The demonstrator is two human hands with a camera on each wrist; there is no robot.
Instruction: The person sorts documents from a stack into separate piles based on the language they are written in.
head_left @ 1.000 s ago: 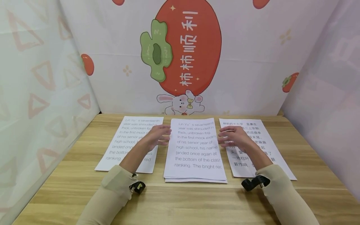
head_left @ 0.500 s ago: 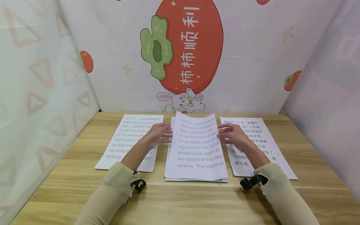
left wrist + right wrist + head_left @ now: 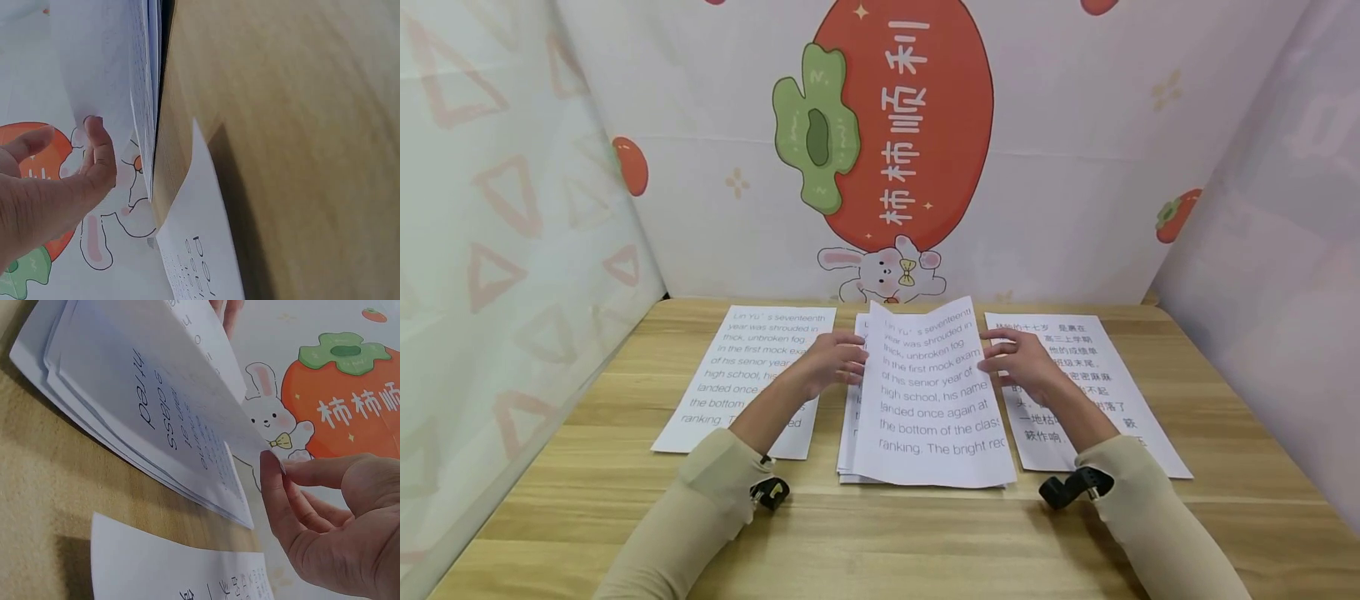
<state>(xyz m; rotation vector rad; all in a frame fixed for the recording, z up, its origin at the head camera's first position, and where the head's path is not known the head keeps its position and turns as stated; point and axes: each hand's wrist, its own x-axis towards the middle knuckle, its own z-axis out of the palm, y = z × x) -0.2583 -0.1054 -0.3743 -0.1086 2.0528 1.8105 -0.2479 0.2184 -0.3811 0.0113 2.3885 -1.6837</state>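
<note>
A printed sheet of paper (image 3: pixel 928 408) is raised and slightly curved over the middle paper stack (image 3: pixel 847 454). My right hand (image 3: pixel 1030 362) pinches its right edge between thumb and fingers, as the right wrist view shows. At the opposite edge is my left hand (image 3: pixel 829 364); in the left wrist view its fingertips (image 3: pixel 94 127) are right at the sheet, and the thumb stands apart. The stack's top page, seen under the raised sheet in the right wrist view, bears the same kind of large English print.
An English-printed sheet (image 3: pixel 730 383) lies on the wooden table (image 3: pixel 910 542) to the left, partly under my left forearm. A Chinese-printed sheet (image 3: pixel 1120 408) lies to the right. A white backdrop (image 3: pixel 1060 167) with a persimmon and rabbit rises behind the table.
The top sheet has lifted off the middle stack and shifted slightly right, uncovering the stack's left side. My left hand has moved slightly right; my right hand has closed on the sheet's edge.
</note>
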